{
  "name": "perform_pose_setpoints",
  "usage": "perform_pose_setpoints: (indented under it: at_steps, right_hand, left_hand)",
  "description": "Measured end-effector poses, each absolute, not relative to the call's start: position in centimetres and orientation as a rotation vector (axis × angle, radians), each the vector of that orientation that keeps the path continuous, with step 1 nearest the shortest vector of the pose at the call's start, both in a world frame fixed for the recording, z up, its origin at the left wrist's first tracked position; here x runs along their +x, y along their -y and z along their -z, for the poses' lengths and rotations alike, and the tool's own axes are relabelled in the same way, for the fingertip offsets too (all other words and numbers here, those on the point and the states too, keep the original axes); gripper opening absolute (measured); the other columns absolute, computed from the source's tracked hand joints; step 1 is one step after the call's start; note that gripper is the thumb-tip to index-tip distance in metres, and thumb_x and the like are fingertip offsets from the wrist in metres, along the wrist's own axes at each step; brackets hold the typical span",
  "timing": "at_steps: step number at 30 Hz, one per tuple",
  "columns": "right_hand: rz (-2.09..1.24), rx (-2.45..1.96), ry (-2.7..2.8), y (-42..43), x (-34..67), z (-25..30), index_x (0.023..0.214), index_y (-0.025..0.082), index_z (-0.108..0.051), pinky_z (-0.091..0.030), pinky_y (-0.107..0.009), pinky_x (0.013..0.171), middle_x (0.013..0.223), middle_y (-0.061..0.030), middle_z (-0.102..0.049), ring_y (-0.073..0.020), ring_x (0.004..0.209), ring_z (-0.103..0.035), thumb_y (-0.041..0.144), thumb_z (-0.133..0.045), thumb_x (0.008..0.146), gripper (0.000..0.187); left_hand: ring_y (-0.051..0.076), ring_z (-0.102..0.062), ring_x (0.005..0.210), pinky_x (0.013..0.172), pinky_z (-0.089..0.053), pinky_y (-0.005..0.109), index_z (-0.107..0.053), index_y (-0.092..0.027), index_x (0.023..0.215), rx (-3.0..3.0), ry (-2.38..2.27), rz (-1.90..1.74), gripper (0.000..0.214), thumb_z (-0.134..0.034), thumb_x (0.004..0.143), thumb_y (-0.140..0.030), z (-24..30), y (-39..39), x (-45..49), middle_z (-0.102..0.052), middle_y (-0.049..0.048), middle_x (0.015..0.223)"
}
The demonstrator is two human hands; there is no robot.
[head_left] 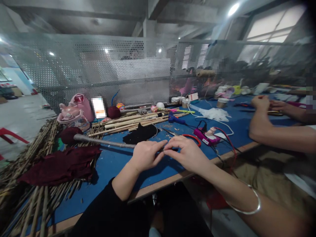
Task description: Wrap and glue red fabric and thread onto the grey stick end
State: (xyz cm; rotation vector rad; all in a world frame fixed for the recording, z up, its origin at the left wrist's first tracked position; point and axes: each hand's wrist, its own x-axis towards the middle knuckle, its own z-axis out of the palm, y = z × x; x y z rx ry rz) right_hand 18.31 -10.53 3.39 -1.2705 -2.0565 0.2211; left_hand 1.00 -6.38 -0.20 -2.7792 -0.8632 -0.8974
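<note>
Both of the person's hands rested on the blue table (pixel 118 161) near its front edge, meeting over 1 end of a long grey stick (pixel 103 142). The stick lay flat on the table, its long axis running from upper left to lower right across the view; its far end, rounded and slightly thicker, pointed left toward a dark red ball (pixel 67 135) and the bundle of bamboo canes (pixel 32 154). The near end came in under the left hand (pixel 145 154), which was therefore the closer hand to the shaft, with the stick extending away to that hand's left. The left hand's fingers were curled loosely over the shaft, thumb toward the right; whether they actually clamped it could not be told. The right hand (pixel 187 153) lay just beside it, fingertips pressed together at the stick's tip and touching the left hand's fingertips, apparently pinching something small that was not discernible. A black cloth piece (pixel 140 133) lay just behind the hands, and a dark red cloth (pixel 61 164) lay well to the left on the canes. A pink glue gun (pixel 206 138) with a red cable sat near the right hand. Another person's arms (pixel 271 128) rested on the table further right, apart from this work.
</note>
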Motion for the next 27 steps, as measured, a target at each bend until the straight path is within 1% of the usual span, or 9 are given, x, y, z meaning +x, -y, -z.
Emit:
perform_pose_setpoints:
  at_steps: [3, 6, 8, 10, 12, 15, 20, 23, 27]
  right_hand:
    - [-0.086, -1.294, 1.937, 10.6, 17.7, -2.5, 0.069, 0.022, -0.068, -0.040, -0.032, 0.074, 0.080, -0.0032, -0.064, -0.0185, 0.079, -0.055, 0.022, -0.061, 0.074, 0.008]
    - [-0.104, -1.278, 1.821, 10.6, 17.0, -1.9, 0.065, 0.020, -0.063, -0.041, -0.031, 0.073, 0.073, -0.0021, -0.064, -0.0177, 0.075, -0.056, 0.019, -0.060, 0.072, 0.008]
    - [-0.122, -1.307, 1.723, 10.5, 16.4, -1.6, 0.065, 0.020, -0.057, -0.042, -0.029, 0.068, 0.068, -0.0008, -0.061, -0.0166, 0.071, -0.055, 0.016, -0.057, 0.070, 0.006]
    - [-0.157, -1.345, 1.603, 10.5, 15.9, -1.2, 0.070, 0.020, -0.052, -0.042, -0.026, 0.063, 0.066, 0.0006, -0.057, -0.0151, 0.066, -0.055, 0.016, -0.054, 0.068, 0.005]
    - [-0.214, -1.379, 1.499, 10.4, 15.5, -0.8, 0.078, 0.020, -0.048, -0.042, -0.025, 0.060, 0.067, 0.0014, -0.056, -0.0143, 0.063, -0.055, 0.018, -0.053, 0.068, 0.012]
    - [-0.279, -1.430, 1.436, 10.5, 15.2, -0.6, 0.089, 0.020, -0.043, -0.043, -0.027, 0.062, 0.068, 0.0003, -0.060, -0.0162, 0.065, -0.058, 0.019, -0.052, 0.069, 0.022]
    - [-0.352, -1.492, 1.413, 10.8, 15.4, -0.8, 0.090, 0.022, -0.041, -0.041, -0.029, 0.062, 0.070, 0.0001, -0.065, -0.0174, 0.065, -0.059, 0.020, -0.054, 0.070, 0.024]
    - [-0.525, -1.419, 1.372, 10.8, 15.9, -0.9, 0.089, 0.022, -0.040, -0.040, -0.027, 0.059, 0.067, 0.0020, -0.064, -0.0148, 0.059, -0.055, 0.022, -0.058, 0.069, 0.027]
    - [-0.915, -1.218, 1.260, 10.3, 16.7, -0.9, 0.086, 0.022, -0.037, -0.039, -0.024, 0.053, 0.063, 0.0055, -0.060, -0.0113, 0.053, -0.051, 0.025, -0.068, 0.062, 0.040]
  left_hand:
    - [0.018, -0.064, 0.081, 0.066, -0.047, 0.029, -0.050, -0.020, 0.118, -2.764, 0.845, 0.931, 0.040, -0.041, 0.085, -0.040, 0.4, 6.3, 1.0, -0.068, 0.0033, 0.093]
    - [0.018, -0.064, 0.082, 0.067, -0.047, 0.029, -0.050, -0.019, 0.118, -2.764, 0.845, 0.944, 0.039, -0.042, 0.085, -0.038, 0.4, 6.3, 1.1, -0.068, 0.0034, 0.092]
    - [0.018, -0.063, 0.083, 0.067, -0.047, 0.029, -0.049, -0.019, 0.118, -2.778, 0.856, 0.920, 0.039, -0.042, 0.085, -0.037, 0.4, 6.4, 1.1, -0.068, 0.0030, 0.093]
    - [0.019, -0.063, 0.084, 0.068, -0.048, 0.030, -0.048, -0.019, 0.119, -2.783, 0.870, 0.898, 0.039, -0.041, 0.085, -0.037, 0.4, 6.3, 1.0, -0.068, 0.0031, 0.095]
    - [0.019, -0.063, 0.086, 0.069, -0.048, 0.031, -0.047, -0.018, 0.119, -2.785, 0.875, 0.884, 0.040, -0.040, 0.085, -0.037, 0.5, 6.3, 1.0, -0.068, 0.0036, 0.097]
    - [0.020, -0.063, 0.087, 0.070, -0.048, 0.031, -0.047, -0.017, 0.119, -2.808, 0.876, 0.854, 0.040, -0.040, 0.085, -0.037, 0.6, 6.2, 1.1, -0.067, 0.0041, 0.098]
    - [0.019, -0.063, 0.087, 0.068, -0.048, 0.030, -0.050, -0.019, 0.116, -2.856, 0.885, 0.815, 0.037, -0.039, 0.086, -0.039, 0.4, 6.4, 1.2, -0.068, 0.0031, 0.098]
    - [0.019, -0.064, 0.087, 0.068, -0.048, 0.029, -0.049, -0.019, 0.116, -2.837, 0.870, 0.845, 0.039, -0.039, 0.086, -0.041, 0.2, 6.6, 1.2, -0.067, 0.0036, 0.100]
    - [0.019, -0.064, 0.082, 0.066, -0.048, 0.029, -0.051, -0.020, 0.115, -2.815, 0.853, 0.859, 0.039, -0.039, 0.086, -0.044, 0.1, 6.8, 1.2, -0.068, 0.0031, 0.095]
